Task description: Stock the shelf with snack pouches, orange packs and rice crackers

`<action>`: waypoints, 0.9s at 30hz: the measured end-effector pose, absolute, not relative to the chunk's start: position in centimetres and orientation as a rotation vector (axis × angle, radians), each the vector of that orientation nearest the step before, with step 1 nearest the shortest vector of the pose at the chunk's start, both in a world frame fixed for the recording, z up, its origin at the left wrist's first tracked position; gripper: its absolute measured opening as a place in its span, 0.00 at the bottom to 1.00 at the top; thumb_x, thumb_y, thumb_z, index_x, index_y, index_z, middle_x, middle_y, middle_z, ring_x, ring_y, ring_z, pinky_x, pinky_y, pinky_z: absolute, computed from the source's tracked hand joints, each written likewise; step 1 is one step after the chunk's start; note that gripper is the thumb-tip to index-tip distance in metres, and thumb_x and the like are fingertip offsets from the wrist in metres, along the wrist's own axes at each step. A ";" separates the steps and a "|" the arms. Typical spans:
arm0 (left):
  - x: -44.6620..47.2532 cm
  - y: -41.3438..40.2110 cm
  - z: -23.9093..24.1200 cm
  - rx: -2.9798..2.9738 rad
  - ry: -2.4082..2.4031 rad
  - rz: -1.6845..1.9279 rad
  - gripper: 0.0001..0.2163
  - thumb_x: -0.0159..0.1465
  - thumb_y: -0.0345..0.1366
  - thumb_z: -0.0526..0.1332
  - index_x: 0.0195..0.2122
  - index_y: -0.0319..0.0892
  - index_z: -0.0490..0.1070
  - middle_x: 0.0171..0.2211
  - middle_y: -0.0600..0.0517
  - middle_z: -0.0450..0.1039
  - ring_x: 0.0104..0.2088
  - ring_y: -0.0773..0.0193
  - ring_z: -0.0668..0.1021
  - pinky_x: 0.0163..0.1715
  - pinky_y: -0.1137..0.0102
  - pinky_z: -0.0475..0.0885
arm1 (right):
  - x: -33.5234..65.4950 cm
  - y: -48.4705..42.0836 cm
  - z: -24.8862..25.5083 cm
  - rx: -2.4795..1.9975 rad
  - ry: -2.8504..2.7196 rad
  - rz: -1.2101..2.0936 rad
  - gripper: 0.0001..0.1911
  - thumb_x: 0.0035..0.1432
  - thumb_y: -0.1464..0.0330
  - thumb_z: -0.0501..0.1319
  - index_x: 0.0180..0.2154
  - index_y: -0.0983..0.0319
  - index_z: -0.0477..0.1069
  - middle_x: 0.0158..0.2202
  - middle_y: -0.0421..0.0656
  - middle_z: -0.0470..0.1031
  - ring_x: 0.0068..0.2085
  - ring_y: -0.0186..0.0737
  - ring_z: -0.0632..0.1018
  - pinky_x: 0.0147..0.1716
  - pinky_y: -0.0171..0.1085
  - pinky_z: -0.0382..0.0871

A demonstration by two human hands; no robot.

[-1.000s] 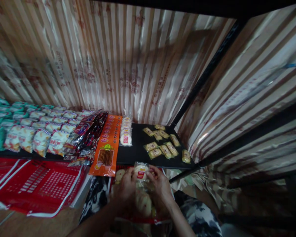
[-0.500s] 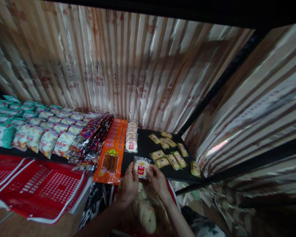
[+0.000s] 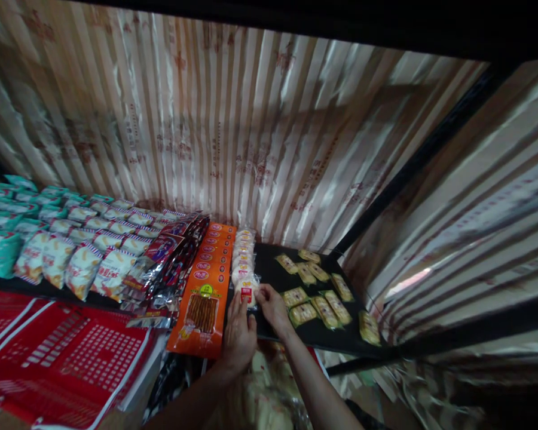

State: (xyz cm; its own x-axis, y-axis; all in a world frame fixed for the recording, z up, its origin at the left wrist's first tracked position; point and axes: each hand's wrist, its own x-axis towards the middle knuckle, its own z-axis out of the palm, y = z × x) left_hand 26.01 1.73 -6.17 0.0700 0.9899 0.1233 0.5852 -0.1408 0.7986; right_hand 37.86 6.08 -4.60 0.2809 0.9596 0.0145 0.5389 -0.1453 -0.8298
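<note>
My left hand (image 3: 239,332) and my right hand (image 3: 272,307) pinch a clear packet of round white cake with a red label (image 3: 247,291) by its near corners. The packet lies at the near end of a row of like white cake packets (image 3: 242,254) on the black shelf (image 3: 278,280). An orange snack packet (image 3: 204,304) lies just left of my left hand. Small yellow-green wrapped snacks (image 3: 316,292) are scattered on the shelf to the right of my right hand. More white cake packets (image 3: 264,400) sit in a bag below my forearms.
Dark red foil packets (image 3: 168,257), white-and-red bags (image 3: 83,257) and teal bags (image 3: 0,239) fill the shelf's left part. Red mesh baskets (image 3: 67,352) lie at lower left. Striped shiny cloth (image 3: 233,137) backs the shelf. A black frame post (image 3: 412,173) rises at right.
Both hands lifted the white cake packet out of the bag below and carried it forward onto the shelf, to the near end of the cake row. The view has also shifted.
</note>
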 end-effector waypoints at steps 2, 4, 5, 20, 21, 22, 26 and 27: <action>26.1 2.3 -6.2 1.766 1.577 0.916 0.23 0.59 0.30 0.50 0.57 0.35 0.63 0.61 0.44 0.58 0.63 0.55 0.58 0.62 0.59 0.54 | 37.7 6.8 -4.6 -1.806 -1.377 0.688 0.13 0.53 0.60 0.54 0.35 0.59 0.71 0.29 0.40 0.76 0.30 0.38 0.76 0.31 0.34 0.68; 26.2 2.8 -6.2 1.756 1.599 0.897 0.23 0.59 0.30 0.50 0.57 0.35 0.64 0.61 0.44 0.58 0.63 0.54 0.56 0.63 0.58 0.53 | 37.6 7.4 -4.7 -1.837 -1.398 0.649 0.13 0.53 0.61 0.54 0.35 0.60 0.72 0.32 0.42 0.77 0.31 0.37 0.76 0.33 0.34 0.68; 26.2 3.1 -6.2 1.760 1.613 0.877 0.23 0.59 0.30 0.50 0.56 0.35 0.64 0.61 0.44 0.59 0.63 0.54 0.56 0.63 0.58 0.53 | 37.5 7.7 -4.7 -1.872 -1.405 0.621 0.14 0.53 0.61 0.54 0.36 0.60 0.72 0.33 0.43 0.77 0.32 0.37 0.76 0.34 0.34 0.68; 26.1 3.4 -6.3 1.753 1.539 0.846 0.25 0.58 0.28 0.49 0.59 0.32 0.59 0.63 0.43 0.53 0.65 0.57 0.50 0.64 0.59 0.49 | 36.8 7.6 -5.9 -1.818 -1.207 0.608 0.21 0.52 0.57 0.53 0.42 0.64 0.70 0.37 0.48 0.77 0.35 0.41 0.76 0.38 0.39 0.70; 26.1 3.2 -5.8 1.758 1.530 0.841 0.26 0.58 0.28 0.49 0.59 0.31 0.59 0.63 0.43 0.53 0.65 0.57 0.49 0.64 0.59 0.49 | 36.7 7.1 -5.8 -1.809 -1.173 0.587 0.22 0.52 0.57 0.53 0.43 0.65 0.69 0.39 0.49 0.76 0.37 0.41 0.76 0.39 0.39 0.70; 26.1 2.9 -5.3 1.770 1.518 0.835 0.25 0.57 0.28 0.49 0.58 0.31 0.59 0.63 0.42 0.54 0.65 0.56 0.49 0.64 0.59 0.49 | 36.6 6.4 -5.7 -1.795 -1.141 0.566 0.23 0.52 0.57 0.53 0.44 0.66 0.69 0.41 0.50 0.76 0.38 0.41 0.76 0.41 0.40 0.70; 26.4 0.5 -3.0 1.837 1.412 0.843 0.21 0.59 0.28 0.47 0.53 0.34 0.65 0.58 0.42 0.63 0.61 0.57 0.60 0.61 0.61 0.56 | 36.7 1.0 -6.2 -1.682 -1.060 0.577 0.23 0.56 0.56 0.50 0.46 0.64 0.68 0.45 0.51 0.75 0.43 0.42 0.76 0.44 0.40 0.69; 26.5 -0.4 -2.8 1.847 1.364 0.838 0.20 0.60 0.28 0.46 0.51 0.36 0.67 0.54 0.43 0.67 0.58 0.58 0.65 0.59 0.62 0.59 | 37.0 -0.9 -6.5 -1.674 -1.049 0.593 0.23 0.58 0.56 0.50 0.46 0.64 0.67 0.45 0.51 0.75 0.43 0.42 0.76 0.44 0.40 0.69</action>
State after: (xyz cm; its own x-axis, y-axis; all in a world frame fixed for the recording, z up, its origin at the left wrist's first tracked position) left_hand 26.51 -0.43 -2.80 0.2427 0.9650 0.0993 0.5249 -0.2167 0.8232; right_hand 37.02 -0.86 -6.54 0.4974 0.8612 0.1044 0.3541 -0.0917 -0.9307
